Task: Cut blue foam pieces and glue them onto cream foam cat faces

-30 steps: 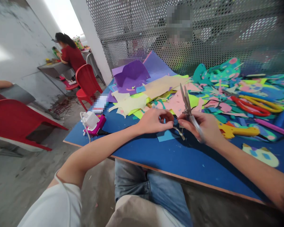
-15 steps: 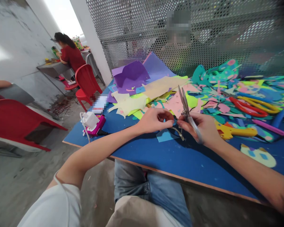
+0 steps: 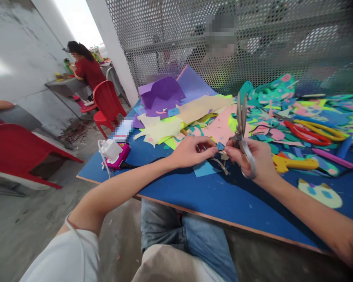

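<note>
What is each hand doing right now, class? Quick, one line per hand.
Left hand: closed, pinching a small blue scrap.
Right hand: closed on metal scissors, blades pointing up, fingertips also on the scrap.

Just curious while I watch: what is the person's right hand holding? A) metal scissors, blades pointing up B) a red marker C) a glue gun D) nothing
A: the right hand grips silver scissors, blades pointing up above the blue table.

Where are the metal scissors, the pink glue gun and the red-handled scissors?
metal scissors [image 3: 241, 113], head view, on the upright blades above the right hand.
pink glue gun [image 3: 120, 154], head view, on its pink body.
red-handled scissors [image 3: 304, 133], head view, on the red handle loop.
</note>
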`<state>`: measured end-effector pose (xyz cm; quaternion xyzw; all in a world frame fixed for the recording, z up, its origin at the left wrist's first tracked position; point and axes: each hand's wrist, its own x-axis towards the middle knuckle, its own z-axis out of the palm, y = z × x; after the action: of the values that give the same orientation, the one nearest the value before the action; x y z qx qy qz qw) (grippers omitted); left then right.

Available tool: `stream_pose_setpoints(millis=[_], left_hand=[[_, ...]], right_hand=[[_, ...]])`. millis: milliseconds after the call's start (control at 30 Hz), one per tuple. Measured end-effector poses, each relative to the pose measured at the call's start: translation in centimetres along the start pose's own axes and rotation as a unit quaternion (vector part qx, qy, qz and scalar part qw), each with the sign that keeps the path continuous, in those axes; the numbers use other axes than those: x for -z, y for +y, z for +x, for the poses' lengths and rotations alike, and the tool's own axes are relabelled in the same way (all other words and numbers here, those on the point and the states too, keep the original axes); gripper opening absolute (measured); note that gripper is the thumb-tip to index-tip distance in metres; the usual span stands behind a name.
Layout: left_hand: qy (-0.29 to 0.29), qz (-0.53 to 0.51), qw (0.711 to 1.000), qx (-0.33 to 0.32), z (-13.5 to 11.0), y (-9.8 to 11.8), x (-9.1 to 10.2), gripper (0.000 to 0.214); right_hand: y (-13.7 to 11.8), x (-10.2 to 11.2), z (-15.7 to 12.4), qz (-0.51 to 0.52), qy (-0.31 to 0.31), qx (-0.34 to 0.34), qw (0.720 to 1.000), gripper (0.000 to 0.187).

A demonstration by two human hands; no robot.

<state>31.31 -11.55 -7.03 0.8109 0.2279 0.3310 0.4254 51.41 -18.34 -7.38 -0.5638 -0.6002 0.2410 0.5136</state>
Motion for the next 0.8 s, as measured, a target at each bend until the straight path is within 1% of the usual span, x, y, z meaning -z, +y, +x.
stream_pose_setpoints(millis=[133, 200, 267, 333, 400, 467, 533, 633, 800], left_hand=[[0.023, -0.035, 0.999, 0.008, 0.1, -0.5, -0.3, 0.031], [0.051, -0.059, 0.997, 0.003, 0.1, -0.7, -0.3, 0.031], [0.103, -0.09, 0.991, -0.011, 0.3, -0.8, -0.1, 0.031], [0.165, -0.122, 0.978, -0.032, 0.5, -0.8, 0.2, 0.031], [0.219, -0.151, 0.963, -0.048, 0.7, -0.6, 0.5, 0.031], [0.252, -0.171, 0.951, -0.056, 0.9, -0.4, 0.7, 0.033], [0.261, -0.18, 0.947, -0.059, 0.9, -0.5, 0.7, 0.034], [0.246, -0.175, 0.952, -0.061, 0.8, -0.7, 0.4, 0.031], [0.196, -0.157, 0.966, -0.058, 0.4, -0.7, -0.1, 0.027]], right_hand=[[0.3, -0.2, 0.0, 0.0, -0.005, -0.004, 1.0, 0.028], [0.3, 0.1, 0.0, 0.005, -0.02, 0.0, 1.0, 0.027], [0.4, 0.5, 0.1, 0.002, -0.059, 0.01, 0.998, 0.028], [0.4, 1.0, 0.2, -0.026, -0.108, 0.02, 0.994, 0.031], [0.4, 1.3, 0.3, -0.07, -0.144, 0.015, 0.987, 0.033], [0.3, 1.2, 0.3, -0.098, -0.173, -0.003, 0.98, 0.035], [0.1, 1.0, 0.1, -0.104, -0.203, -0.022, 0.973, 0.035], [-0.3, 0.4, -0.3, -0.088, -0.235, -0.033, 0.967, 0.038], [-0.2, 0.1, -0.7, -0.057, -0.239, -0.023, 0.969, 0.044]])
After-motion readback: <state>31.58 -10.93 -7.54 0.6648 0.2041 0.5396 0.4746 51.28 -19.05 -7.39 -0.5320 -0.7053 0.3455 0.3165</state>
